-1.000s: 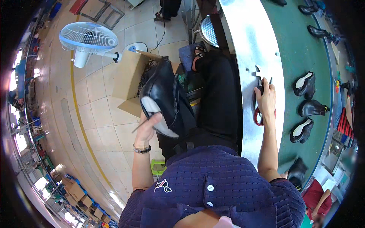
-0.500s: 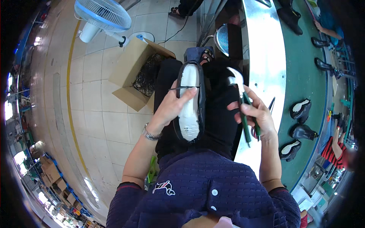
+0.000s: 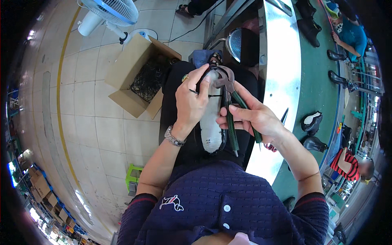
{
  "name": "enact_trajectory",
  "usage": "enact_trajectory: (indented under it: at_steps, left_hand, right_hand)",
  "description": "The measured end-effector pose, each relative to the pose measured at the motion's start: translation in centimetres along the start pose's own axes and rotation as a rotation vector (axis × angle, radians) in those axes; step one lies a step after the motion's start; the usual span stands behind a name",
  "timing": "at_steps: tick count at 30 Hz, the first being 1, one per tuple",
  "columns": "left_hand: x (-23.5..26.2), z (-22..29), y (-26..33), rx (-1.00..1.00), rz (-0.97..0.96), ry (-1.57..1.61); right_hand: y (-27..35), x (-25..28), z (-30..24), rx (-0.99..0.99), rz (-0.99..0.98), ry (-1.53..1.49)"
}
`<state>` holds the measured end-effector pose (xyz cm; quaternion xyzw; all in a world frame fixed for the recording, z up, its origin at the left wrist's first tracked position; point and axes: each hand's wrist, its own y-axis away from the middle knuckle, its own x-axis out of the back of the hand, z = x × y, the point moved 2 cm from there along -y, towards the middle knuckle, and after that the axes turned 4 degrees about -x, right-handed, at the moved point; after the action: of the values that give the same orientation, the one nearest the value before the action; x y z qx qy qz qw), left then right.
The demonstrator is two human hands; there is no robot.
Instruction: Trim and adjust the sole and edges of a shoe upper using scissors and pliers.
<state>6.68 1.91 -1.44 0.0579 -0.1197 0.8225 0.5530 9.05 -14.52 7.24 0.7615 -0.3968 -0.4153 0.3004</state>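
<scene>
Gripping one black shoe point(image 3: 212, 118) near the middle of the frame, the left hand point(image 3: 192, 102) wraps its fingers over the upper edge, with the pale insole board turned up toward the camera and the toe pointing to the top of the frame. One pair of lasting pincers point(image 3: 229, 110) is held in the right hand point(image 3: 253, 118), whose fingers are clenched around the two green-wrapped handles; the brown metal head sits over the toe end of the shoe, just beside the left fingertips, though whether it bites the leather cannot be told. The shoe lies between the two hands, over the person's dark-trousered lap. A metal wristwatch point(image 3: 174, 138) circles the left wrist. To the right runs a counter point(image 3: 281, 73) with a shiny steel edge and a green belt surface, carrying several more black shoes; two of them point(image 3: 312, 122) lie at centre right, one showing a white sole. One open cardboard box point(image 3: 130, 77) with dark tangled contents stands on the tiled floor at upper left, and one white fan point(image 3: 110, 12) stands above it.
</scene>
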Motion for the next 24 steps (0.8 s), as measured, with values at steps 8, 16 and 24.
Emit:
enact_trajectory:
  at_steps: [8, 16, 24]
  left_hand:
    - [0.1, -0.3, -0.3, -0.01, 0.008, 0.014]
    - [0.0, -0.6, -0.7, 0.071, 0.021, 0.129]
    - [0.5, -1.0, -0.8, 0.093, -0.01, 0.265]
  right_hand:
    - [-0.8, 1.2, 0.1, 0.162, 0.094, 0.56]
    - [-1.1, 1.4, 1.4, 0.331, 0.221, 0.814]
    - [-0.9, 2.2, 1.0, 0.285, 0.222, 0.858]
